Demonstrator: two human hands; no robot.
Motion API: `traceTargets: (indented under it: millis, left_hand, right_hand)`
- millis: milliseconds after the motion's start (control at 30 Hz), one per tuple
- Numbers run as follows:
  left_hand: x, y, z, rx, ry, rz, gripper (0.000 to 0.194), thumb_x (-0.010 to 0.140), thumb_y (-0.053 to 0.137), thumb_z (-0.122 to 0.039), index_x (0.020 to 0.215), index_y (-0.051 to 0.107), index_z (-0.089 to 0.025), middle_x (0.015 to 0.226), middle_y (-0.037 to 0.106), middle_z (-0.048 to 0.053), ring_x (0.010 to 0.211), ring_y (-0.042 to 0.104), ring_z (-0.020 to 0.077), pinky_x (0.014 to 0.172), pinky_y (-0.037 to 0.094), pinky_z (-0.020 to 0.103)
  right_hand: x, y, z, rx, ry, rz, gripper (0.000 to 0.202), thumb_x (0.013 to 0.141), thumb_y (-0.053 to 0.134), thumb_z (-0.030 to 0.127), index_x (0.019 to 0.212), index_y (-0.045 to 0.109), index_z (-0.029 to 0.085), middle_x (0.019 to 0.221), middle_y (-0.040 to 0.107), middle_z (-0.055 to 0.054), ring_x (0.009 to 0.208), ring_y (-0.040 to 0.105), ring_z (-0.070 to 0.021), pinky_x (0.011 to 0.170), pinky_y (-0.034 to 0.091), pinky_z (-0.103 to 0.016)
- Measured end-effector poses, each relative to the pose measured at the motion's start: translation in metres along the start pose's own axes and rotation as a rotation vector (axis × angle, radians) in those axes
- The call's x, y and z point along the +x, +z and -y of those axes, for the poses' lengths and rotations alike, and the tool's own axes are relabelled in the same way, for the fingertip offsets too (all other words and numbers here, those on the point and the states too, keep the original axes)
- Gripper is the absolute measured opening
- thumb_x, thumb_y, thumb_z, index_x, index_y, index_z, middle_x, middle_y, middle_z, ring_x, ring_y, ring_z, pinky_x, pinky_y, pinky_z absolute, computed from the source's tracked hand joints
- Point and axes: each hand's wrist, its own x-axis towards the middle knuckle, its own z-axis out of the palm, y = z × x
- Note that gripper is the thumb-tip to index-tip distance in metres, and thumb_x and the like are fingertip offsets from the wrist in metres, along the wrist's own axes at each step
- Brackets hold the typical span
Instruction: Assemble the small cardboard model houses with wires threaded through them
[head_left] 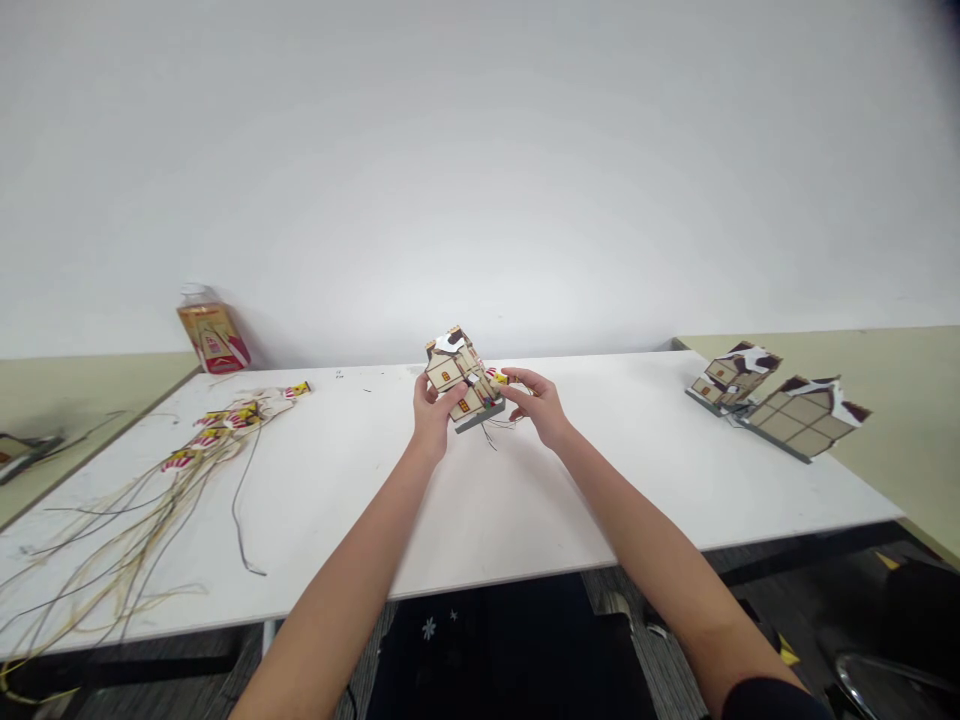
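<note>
A small model house [451, 378] with white, snow-like patches on its roof is tilted in the air above the white table. My left hand [435, 412] is closed around its left side, thumb across the front wall. At the house's right side, my right hand [538, 408] pinches a small yellow piece with red and white stripes [495, 376] between thumb and fingers. This piece is up against the house or very near it; whether they touch I cannot tell. Thin dark wires [489, 436] hang below the grey base of the house.
On the left of the white table [337, 530] lie several striped yellow pieces [217, 430] with long tangled wires running over the front edge. A bottle [213, 332] stands at the back left. Two more model houses [806, 415] sit at the right edge. A wall rises behind.
</note>
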Motion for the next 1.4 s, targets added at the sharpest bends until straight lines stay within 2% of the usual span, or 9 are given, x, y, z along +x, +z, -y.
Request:
traceTargets:
  millis: [133,333,600,833,1133,1400]
  left_hand:
    - [0.000,-0.002,0.004,0.036,0.058,0.012,0.072,0.046,0.089,-0.033,0.106,0.050,-0.022,0.098,0.065,0.004,0.090,0.066,0.0230,0.075,0.055,0.036]
    - [0.001,-0.003,0.009,0.124,0.180,0.045,0.088,0.037,0.091,-0.026,0.111,0.044,-0.025,0.100,0.063,0.002,0.087,0.065,0.0203,0.074,0.054,0.031]
    - [-0.002,-0.004,0.007,0.141,0.222,0.096,0.085,0.041,0.091,-0.027,0.112,0.045,-0.025,0.104,0.061,0.003,0.090,0.065,0.0192,0.078,0.052,0.029]
    - [-0.003,-0.006,0.007,0.124,0.221,0.116,0.083,0.042,0.090,-0.025,0.112,0.046,-0.025,0.102,0.062,0.002,0.090,0.065,0.0195,0.079,0.051,0.030]
    - [-0.003,-0.006,0.006,0.138,0.216,0.136,0.085,0.039,0.091,-0.022,0.112,0.046,-0.025,0.101,0.062,0.001,0.089,0.064,0.0192,0.078,0.051,0.029]
    - [-0.001,-0.010,0.006,0.198,0.239,0.155,0.083,0.041,0.089,-0.021,0.113,0.048,-0.025,0.104,0.062,0.002,0.088,0.064,0.0186,0.077,0.051,0.028]
  right_hand:
    - [0.000,0.002,0.000,0.046,0.044,-0.034,0.047,0.059,0.078,0.043,0.099,0.070,0.021,0.110,0.064,-0.005,0.073,0.061,-0.0136,0.048,0.052,-0.024]
    - [-0.001,0.003,-0.005,0.078,0.021,-0.016,0.046,0.060,0.077,0.043,0.101,0.069,0.022,0.111,0.066,-0.004,0.073,0.063,-0.0147,0.049,0.050,-0.024]
    - [-0.004,0.002,-0.002,-0.005,-0.007,0.045,0.041,0.063,0.074,0.044,0.097,0.069,0.022,0.106,0.066,-0.003,0.069,0.061,-0.0123,0.048,0.047,-0.021]
    - [-0.003,0.001,0.002,-0.115,-0.024,0.026,0.038,0.063,0.075,0.046,0.090,0.071,0.019,0.093,0.068,-0.004,0.065,0.060,-0.0122,0.048,0.048,-0.021]
    - [-0.008,0.002,0.006,-0.185,-0.086,0.039,0.043,0.072,0.068,0.052,0.103,0.069,0.023,0.099,0.063,-0.004,0.070,0.059,-0.0124,0.044,0.046,-0.018]
    - [-0.006,-0.004,0.010,-0.222,-0.067,0.115,0.042,0.073,0.065,0.054,0.103,0.071,0.024,0.106,0.066,-0.005,0.086,0.062,-0.0189,0.043,0.049,-0.019]
